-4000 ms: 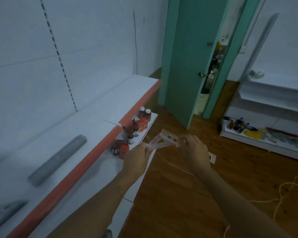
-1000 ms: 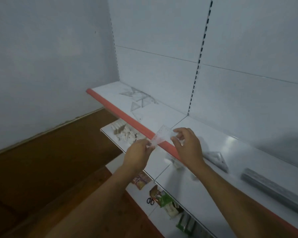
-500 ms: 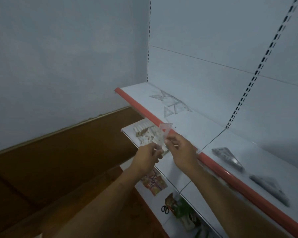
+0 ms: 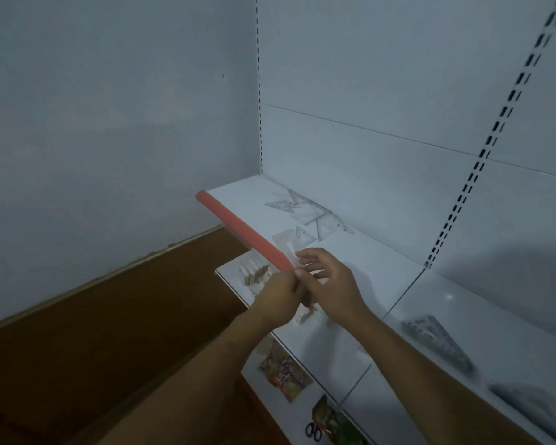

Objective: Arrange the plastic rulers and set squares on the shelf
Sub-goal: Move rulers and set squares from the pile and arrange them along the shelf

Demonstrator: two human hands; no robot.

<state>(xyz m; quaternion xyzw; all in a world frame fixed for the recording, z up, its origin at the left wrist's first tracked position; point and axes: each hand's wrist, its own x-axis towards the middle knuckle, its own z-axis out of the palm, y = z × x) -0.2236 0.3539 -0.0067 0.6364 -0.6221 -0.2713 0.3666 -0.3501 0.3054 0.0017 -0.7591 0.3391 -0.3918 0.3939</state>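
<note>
Left hand (image 4: 278, 297): pinches clear set square (image 4: 288, 252) at its lower end.
Right hand (image 4: 329, 284): fingers loosely spread beside it, gripping nothing.
Shelf (image 4: 382, 271): other set squares (image 4: 305, 213) lie farther back.

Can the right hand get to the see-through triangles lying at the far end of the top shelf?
Probably yes. The right hand hovers above the shelf, fingers spread, and nothing stands between it and the triangles.
</note>
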